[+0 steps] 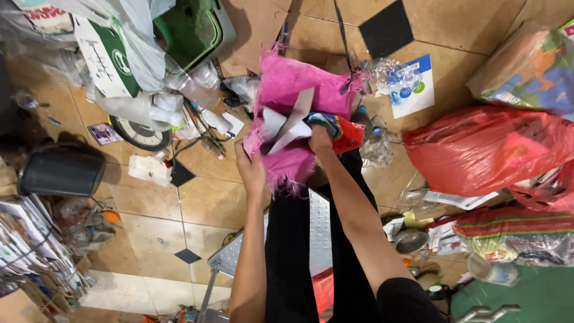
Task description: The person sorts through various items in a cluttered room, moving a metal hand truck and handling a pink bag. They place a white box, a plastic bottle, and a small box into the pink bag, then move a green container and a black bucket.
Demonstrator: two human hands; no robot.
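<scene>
**Both hands on the pink sack, paper going in at the mouth**

So here's how it sits for you right now. Your left hand is clamped on the near-left edge of the pink sack, fingers curled around the frayed rim, holding the mouth up. Your right hand is just right of it, closed on a bunched colourful wrapper and sitting right at the sack's opening. The two hands are close together, with the white paper poking out between them.

The relation that matters: the sack stretches away from both hands, its long axis running from your grip straight out ahead toward the cardboard on the floor. The opening is on your side, the closed end is the far end. So anything in the right hand only has to go forward and a bit left to get inside. The right hand is the nearer one to the opening; the left is more on the outside edge.

The red bag lies well off to the right of your right hand, and the black bin is way out left of the left hand. Neither touches the sack.
</scene>
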